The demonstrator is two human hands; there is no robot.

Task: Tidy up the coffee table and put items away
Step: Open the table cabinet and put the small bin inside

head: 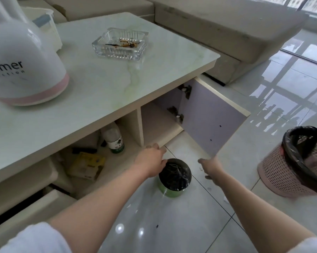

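Below the pale marble-look coffee table top (103, 84), a lilac cabinet door (212, 117) stands swung wide over glossy white floor tiles (172, 225). The right hand (211, 168) grips the door's lower corner, fingers curled round its edge. The left hand (152, 161) reaches, loosely open and holding nothing, just over a small green round bin lined with black film (174, 177). A ribbed square glass ashtray (120, 43) sits on top, near the far edge.

Glossy marble-look tabletop (103, 84), clear ribbed glass ashtray (119, 45), shiny floor tiles (172, 225), pink perforated plastic bin (289, 170) lined with crinkly black film.
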